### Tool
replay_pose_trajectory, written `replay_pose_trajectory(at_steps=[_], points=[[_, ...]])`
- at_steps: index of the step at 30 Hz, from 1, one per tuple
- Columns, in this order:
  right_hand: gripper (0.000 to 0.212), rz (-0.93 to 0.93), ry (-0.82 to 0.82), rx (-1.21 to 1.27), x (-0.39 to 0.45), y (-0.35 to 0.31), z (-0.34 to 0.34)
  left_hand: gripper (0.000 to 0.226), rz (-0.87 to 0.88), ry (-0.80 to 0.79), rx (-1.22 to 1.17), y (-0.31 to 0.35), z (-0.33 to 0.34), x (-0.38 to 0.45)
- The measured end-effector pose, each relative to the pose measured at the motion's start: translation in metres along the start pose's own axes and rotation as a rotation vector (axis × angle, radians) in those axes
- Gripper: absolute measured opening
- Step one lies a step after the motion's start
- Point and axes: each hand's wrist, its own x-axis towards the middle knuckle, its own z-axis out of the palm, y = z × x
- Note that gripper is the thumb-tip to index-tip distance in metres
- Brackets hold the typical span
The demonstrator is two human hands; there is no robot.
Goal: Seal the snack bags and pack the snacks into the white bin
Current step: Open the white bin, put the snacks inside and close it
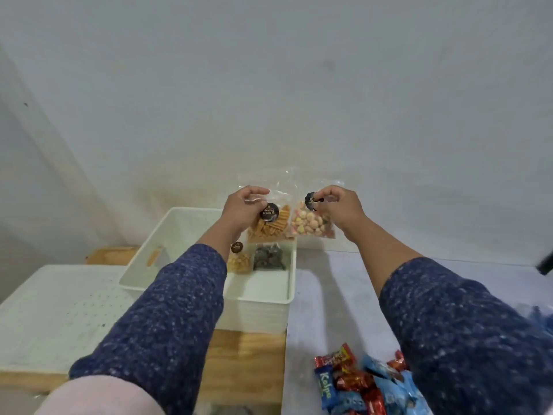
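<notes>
I hold two clear snack bags up over the far end of the white bin (179, 235), one in each hand. My left hand (239, 212) has its fingers curled over the top of the chip bag (270, 229), thumb and forefinger pinching the plastic just above its round dark label (270, 212); the orange ridged chips hang below my fingers. My right hand (341, 209) pinches the top of the puff bag (311, 224), fingertips closed on the plastic right at its dark sticker (311, 201), with the pale pink and cream puffs hanging below and to the left of those fingers. The two bags hang side by side between my hands, edges touching or nearly so; I cannot tell whether their mouths are sealed.

Below my left fingers, inside the bin, lie two packed bags: a yellow snack bag (239, 262) partly hidden by my left forearm, and just beside it a dark snack bag (269, 259). The bin sits on a wooden surface (248, 363), with a flat white perforated lid (59, 310) to the left of my left sleeve (167, 319). Near my right sleeve (449, 324), well back from those fingers, a heap of wrapped candies (359, 384) in red and blue lies on the grey tabletop (329, 295).
</notes>
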Motion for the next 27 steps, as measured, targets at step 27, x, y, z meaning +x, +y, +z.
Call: replay_pose_trajectory(at_steps=[27], points=[[0.049, 0.435, 0.009, -0.304, 0.043, 0.156, 0.191, 0.025, -0.314, -0.333, 0.228, -0.220, -0.066, 0.101]])
